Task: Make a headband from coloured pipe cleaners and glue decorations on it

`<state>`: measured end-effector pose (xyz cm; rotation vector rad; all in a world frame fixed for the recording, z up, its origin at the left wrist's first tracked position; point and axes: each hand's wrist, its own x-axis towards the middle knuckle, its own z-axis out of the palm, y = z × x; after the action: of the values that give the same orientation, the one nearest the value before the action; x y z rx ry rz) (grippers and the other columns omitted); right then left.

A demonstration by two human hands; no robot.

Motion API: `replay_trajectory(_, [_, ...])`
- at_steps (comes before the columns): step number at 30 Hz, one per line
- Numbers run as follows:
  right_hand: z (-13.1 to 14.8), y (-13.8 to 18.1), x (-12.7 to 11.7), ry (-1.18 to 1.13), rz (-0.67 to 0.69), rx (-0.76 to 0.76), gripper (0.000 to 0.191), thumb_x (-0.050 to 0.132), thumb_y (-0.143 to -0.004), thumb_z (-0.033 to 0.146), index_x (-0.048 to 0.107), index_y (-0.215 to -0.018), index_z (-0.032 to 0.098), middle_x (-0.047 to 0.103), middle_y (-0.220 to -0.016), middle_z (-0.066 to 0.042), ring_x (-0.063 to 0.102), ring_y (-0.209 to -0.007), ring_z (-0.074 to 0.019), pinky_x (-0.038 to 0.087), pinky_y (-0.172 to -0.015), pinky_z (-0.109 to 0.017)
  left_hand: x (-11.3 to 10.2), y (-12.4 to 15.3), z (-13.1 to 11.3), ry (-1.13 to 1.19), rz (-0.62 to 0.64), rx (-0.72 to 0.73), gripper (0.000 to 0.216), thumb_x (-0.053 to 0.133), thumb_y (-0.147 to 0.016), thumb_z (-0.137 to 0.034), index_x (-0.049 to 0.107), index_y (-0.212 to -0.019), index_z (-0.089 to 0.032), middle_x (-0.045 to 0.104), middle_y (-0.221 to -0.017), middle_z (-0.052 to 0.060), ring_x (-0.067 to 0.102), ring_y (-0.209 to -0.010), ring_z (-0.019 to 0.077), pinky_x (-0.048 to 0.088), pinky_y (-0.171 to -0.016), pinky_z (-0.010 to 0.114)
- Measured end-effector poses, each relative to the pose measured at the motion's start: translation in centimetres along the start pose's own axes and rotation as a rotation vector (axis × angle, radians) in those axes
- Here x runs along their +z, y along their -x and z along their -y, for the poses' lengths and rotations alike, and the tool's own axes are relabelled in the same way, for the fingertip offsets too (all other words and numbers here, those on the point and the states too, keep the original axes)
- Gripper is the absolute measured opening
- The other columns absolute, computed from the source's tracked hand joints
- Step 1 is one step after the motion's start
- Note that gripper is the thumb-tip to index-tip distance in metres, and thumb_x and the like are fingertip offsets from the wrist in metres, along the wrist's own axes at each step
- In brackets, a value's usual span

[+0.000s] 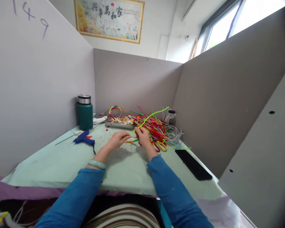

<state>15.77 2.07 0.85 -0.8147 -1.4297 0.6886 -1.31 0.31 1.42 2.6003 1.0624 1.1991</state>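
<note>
A lime-green pipe cleaner point(154, 114) slants down from the upper right to the fingertips of my left hand point(120, 138), which are pinched on its lower end. My right hand point(143, 135) is closed around the same pipe cleaner a little higher up. A thin greyish strip shows in the small gap between my hands. Just below lies an orange and green fuzzy piece point(131, 141); my right hand hides part of it, so I cannot tell whether it joins the strip.
Behind my hands stand a metal tray point(120, 126) of small pieces, a multicoloured hoop point(109, 114) and a heap of pipe cleaners point(156, 126). A blue glue gun point(84, 138) and green flask point(85, 115) are left, a black flat object point(193, 164) right. Partition walls enclose the table.
</note>
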Motion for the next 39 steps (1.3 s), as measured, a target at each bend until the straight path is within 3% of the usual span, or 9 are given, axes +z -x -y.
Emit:
replay_trajectory(8, [0.1,0.0,-0.1,0.004,0.027,-0.005,0.034,0.054,-0.074,0.044,0.045,-0.054,0.018,0.042,-0.048,0.005,0.038,-0.046,-0.0081,0.031,-0.047,-0.022,0.0,0.1,-0.4,-0.036,0.032,-0.026,0.019,0.051,-0.081,-0.029,0.063,-0.078,-0.015,0.06,-0.07,0.002,0.05,-0.065,0.012,0.037,-0.061,0.022])
replay_trajectory(13, [0.2,0.0,-0.2,0.017,0.038,-0.036,0.035,0.055,-0.074,0.045,0.046,-0.054,0.018,0.044,-0.05,0.004,0.04,-0.048,-0.0086,0.033,-0.048,-0.022,0.0,0.0,-0.4,-0.072,0.03,0.041,0.019,0.052,-0.081,-0.03,0.063,-0.077,-0.015,0.059,-0.07,0.003,0.05,-0.068,0.0134,0.038,-0.064,0.023])
replay_trajectory(18, [-0.2,-0.2,-0.3,0.008,0.069,0.014,0.035,0.055,-0.073,0.046,0.047,-0.055,0.018,0.045,-0.049,0.004,0.04,-0.046,-0.0088,0.032,-0.046,-0.022,0.2,0.0,-0.3,-0.063,0.02,0.026,0.017,0.052,-0.081,-0.03,0.061,-0.075,-0.016,0.058,-0.069,0.002,0.05,-0.069,0.0136,0.039,-0.066,0.024])
replay_trajectory(21, [-0.7,-0.4,-0.3,-0.01,0.075,0.049,0.035,0.055,-0.073,0.047,0.047,-0.056,0.018,0.044,-0.048,0.004,0.039,-0.045,-0.0083,0.031,-0.044,-0.022,0.4,0.2,-0.3,0.001,-0.004,-0.034,0.014,0.052,-0.079,-0.028,0.059,-0.085,-0.017,0.059,-0.073,0.001,0.05,-0.066,0.012,0.039,-0.063,0.023])
replay_trajectory(25, [-1.1,-0.4,-0.3,0.048,0.098,0.072,0.037,0.056,-0.071,0.05,0.046,-0.055,0.018,0.044,-0.047,0.005,0.038,-0.044,-0.0081,0.03,-0.044,-0.022,0.6,0.4,-0.6,0.079,-0.004,-0.051,0.026,0.053,-0.078,-0.028,0.054,-0.103,-0.018,0.057,-0.067,-0.003,0.048,-0.06,0.0101,0.039,-0.061,0.022])
replay_trajectory(31, [-1.2,-0.3,-0.2,0.085,0.118,0.102,0.04,0.054,-0.071,0.053,0.046,-0.053,0.019,0.043,-0.045,0.005,0.038,-0.042,-0.0083,0.031,-0.043,-0.021,0.6,0.4,-0.6,0.056,0.006,-0.023,0.024,0.054,-0.078,-0.028,0.061,-0.098,-0.018,0.062,-0.085,0.003,0.053,-0.068,0.0113,0.042,-0.067,0.023])
replay_trajectory(39, [-1.5,-0.5,-0.1,-0.06,0.11,0.182,0.041,0.051,-0.072,0.056,0.057,-0.064,0.017,0.052,-0.056,0.001,0.044,-0.047,-0.0092,0.036,-0.044,-0.021,0.6,0.0,-0.3,-0.013,-0.043,-0.085,0.029,0.054,-0.079,-0.026,0.065,-0.105,-0.017,0.065,-0.081,0.006,0.053,-0.068,0.0135,0.042,-0.069,0.025])
